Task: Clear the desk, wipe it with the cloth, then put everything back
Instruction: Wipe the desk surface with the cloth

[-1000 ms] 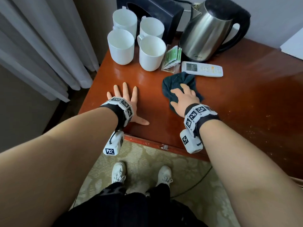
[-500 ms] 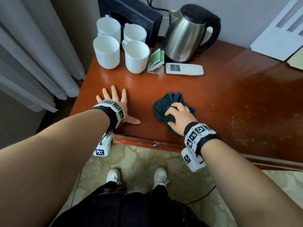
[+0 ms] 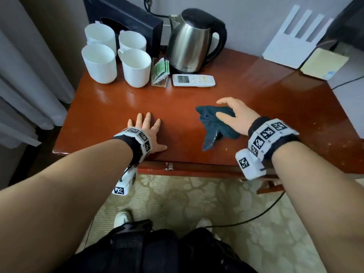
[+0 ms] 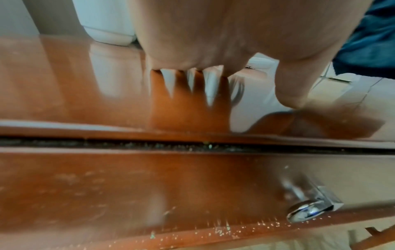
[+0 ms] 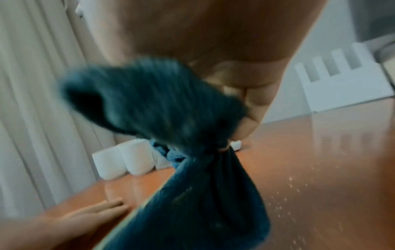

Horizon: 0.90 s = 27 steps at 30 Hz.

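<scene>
Soft daylight; glare on desk (image 3: 246, 79); wrist views motion-blurred.

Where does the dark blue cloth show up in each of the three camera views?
Head: the cloth lies on the desk, centre-right, under the right hand.
Left wrist: only a blue patch of it at the upper right edge.
Right wrist: it fills the centre, bunched in the fingers and hanging toward the bottom.
Shared landmark: the white mugs.
</scene>
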Tool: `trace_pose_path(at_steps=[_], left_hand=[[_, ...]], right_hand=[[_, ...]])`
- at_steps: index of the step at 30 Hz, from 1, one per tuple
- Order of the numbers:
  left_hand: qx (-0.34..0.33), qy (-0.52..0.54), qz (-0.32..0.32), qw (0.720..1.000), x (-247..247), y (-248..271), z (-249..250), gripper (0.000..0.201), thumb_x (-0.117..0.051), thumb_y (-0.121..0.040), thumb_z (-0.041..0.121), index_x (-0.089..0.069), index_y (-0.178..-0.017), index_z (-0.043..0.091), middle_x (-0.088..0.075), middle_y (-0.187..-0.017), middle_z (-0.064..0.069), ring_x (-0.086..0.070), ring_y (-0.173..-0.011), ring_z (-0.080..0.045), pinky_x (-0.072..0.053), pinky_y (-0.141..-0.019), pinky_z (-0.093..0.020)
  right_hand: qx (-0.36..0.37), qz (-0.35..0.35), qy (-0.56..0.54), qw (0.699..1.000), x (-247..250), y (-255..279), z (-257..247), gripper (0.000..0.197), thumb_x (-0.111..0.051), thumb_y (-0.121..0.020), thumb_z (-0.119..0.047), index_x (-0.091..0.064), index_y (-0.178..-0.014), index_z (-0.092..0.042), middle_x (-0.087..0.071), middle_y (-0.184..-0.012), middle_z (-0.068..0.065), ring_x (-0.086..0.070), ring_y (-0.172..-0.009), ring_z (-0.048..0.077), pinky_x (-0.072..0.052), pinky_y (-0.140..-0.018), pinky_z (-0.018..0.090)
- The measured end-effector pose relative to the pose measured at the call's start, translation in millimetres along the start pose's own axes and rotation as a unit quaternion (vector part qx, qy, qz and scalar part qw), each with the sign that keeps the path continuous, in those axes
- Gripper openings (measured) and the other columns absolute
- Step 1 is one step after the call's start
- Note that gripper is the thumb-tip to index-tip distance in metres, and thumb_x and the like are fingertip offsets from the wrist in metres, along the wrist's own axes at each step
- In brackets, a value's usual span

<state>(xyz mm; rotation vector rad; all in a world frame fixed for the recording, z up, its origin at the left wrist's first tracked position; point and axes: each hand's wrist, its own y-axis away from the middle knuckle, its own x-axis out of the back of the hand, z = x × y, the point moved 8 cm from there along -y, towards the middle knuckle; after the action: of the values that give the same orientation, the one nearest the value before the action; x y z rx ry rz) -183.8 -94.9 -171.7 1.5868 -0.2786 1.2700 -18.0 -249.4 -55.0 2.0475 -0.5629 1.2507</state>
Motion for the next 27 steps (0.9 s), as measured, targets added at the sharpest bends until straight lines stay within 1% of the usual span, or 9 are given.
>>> trace_pose_path(at_steps=[1, 3, 6, 7, 11, 16, 22, 25, 27], left_hand=[[0.005, 0.001, 0.009, 1.0, -1, 1, 0, 0.095, -0.047, -0.083, 0.068, 0.007, -0.151, 0.03, 0.02, -0.157, -0.003, 0.016, -0.145, -0.029, 0.004, -0.117, -0.051], [0.021, 0.01, 0.022, 0.999, -5, 2, 2, 0.092, -0.042, -0.085, 0.068, 0.01, -0.15, 0.03, 0.022, -0.157, -0.003, 0.019, -0.145, -0.028, 0.007, -0.117, -0.05], [0.063, 0.03, 0.029, 0.997, -12, 2, 10, 0.089, -0.035, -0.087, 0.068, 0.013, -0.15, 0.029, 0.024, -0.156, -0.002, 0.021, -0.144, -0.028, 0.01, -0.116, -0.05], [0.079, 0.036, 0.03, 0.996, -13, 2, 13, 0.088, -0.034, -0.087, 0.069, 0.014, -0.15, 0.028, 0.025, -0.156, -0.002, 0.021, -0.144, -0.028, 0.01, -0.116, -0.05], [0.134, 0.054, 0.044, 0.989, -17, 0, 21, 0.09, -0.031, -0.085, 0.072, 0.014, -0.15, 0.028, 0.023, -0.156, -0.001, 0.021, -0.144, -0.028, 0.01, -0.116, -0.051], [0.145, 0.052, 0.051, 0.987, -19, -1, 20, 0.089, -0.028, -0.085, 0.074, 0.015, -0.149, 0.03, 0.024, -0.156, 0.001, 0.021, -0.144, -0.026, 0.01, -0.116, -0.05], [0.141, 0.049, 0.049, 0.988, -18, 2, 24, 0.089, -0.028, -0.086, 0.073, 0.014, -0.15, 0.028, 0.023, -0.157, -0.001, 0.02, -0.144, -0.027, 0.009, -0.116, -0.05], [0.146, 0.042, 0.04, 0.988, -16, 3, 28, 0.088, -0.031, -0.088, 0.069, 0.012, -0.15, 0.025, 0.021, -0.157, -0.004, 0.019, -0.144, -0.029, 0.007, -0.116, -0.052], [0.15, 0.04, 0.034, 0.987, -13, 4, 32, 0.087, -0.032, -0.089, 0.066, 0.01, -0.151, 0.022, 0.02, -0.157, -0.007, 0.018, -0.145, -0.029, 0.005, -0.116, -0.054]], right_hand=[[-0.004, 0.004, 0.036, 0.999, -3, -14, 1, 0.047, -0.044, -0.095, -0.038, -0.034, -0.14, -0.027, -0.031, -0.149, 0.004, -0.039, -0.131, 0.028, -0.032, -0.107, 0.036], [-0.014, -0.025, 0.091, 0.995, -26, -36, 1, 0.058, -0.04, -0.095, -0.047, -0.021, -0.148, -0.03, -0.014, -0.157, 0.005, -0.019, -0.142, 0.033, -0.02, -0.116, 0.043], [0.005, -0.095, 0.13, 0.987, -75, -53, -2, 0.063, -0.037, -0.095, -0.052, -0.013, -0.149, -0.032, -0.003, -0.159, 0.004, 0.0, -0.146, 0.032, -0.009, -0.119, 0.046], [0.013, -0.093, 0.14, 0.986, -81, -57, -2, 0.063, -0.037, -0.095, -0.052, -0.013, -0.149, -0.032, -0.003, -0.159, 0.003, 0.0, -0.146, 0.032, -0.01, -0.119, 0.046], [0.06, -0.028, 0.153, 0.986, -67, -77, -2, 0.059, -0.038, -0.095, -0.048, -0.019, -0.148, -0.031, -0.018, -0.153, 0.003, -0.018, -0.14, 0.028, -0.022, -0.113, 0.045], [0.104, -0.061, 0.21, 0.97, -83, -82, 0, 0.063, -0.039, -0.093, -0.053, -0.016, -0.148, -0.034, -0.011, -0.157, 0.001, -0.017, -0.141, 0.03, -0.02, -0.112, 0.045], [0.165, -0.037, 0.199, 0.965, -94, -45, -3, 0.047, -0.042, -0.096, -0.034, -0.032, -0.142, -0.031, -0.021, -0.152, -0.001, -0.02, -0.137, 0.026, -0.028, -0.106, 0.047], [0.187, -0.027, 0.21, 0.959, -92, -12, 9, 0.042, -0.044, -0.095, -0.028, -0.039, -0.137, -0.031, -0.027, -0.148, -0.003, -0.024, -0.134, 0.025, -0.037, -0.099, 0.042], [0.193, -0.044, 0.217, 0.956, -94, 15, 24, 0.041, -0.046, -0.095, -0.028, -0.042, -0.135, -0.033, -0.029, -0.147, -0.004, -0.026, -0.132, 0.025, -0.041, -0.093, 0.038]])
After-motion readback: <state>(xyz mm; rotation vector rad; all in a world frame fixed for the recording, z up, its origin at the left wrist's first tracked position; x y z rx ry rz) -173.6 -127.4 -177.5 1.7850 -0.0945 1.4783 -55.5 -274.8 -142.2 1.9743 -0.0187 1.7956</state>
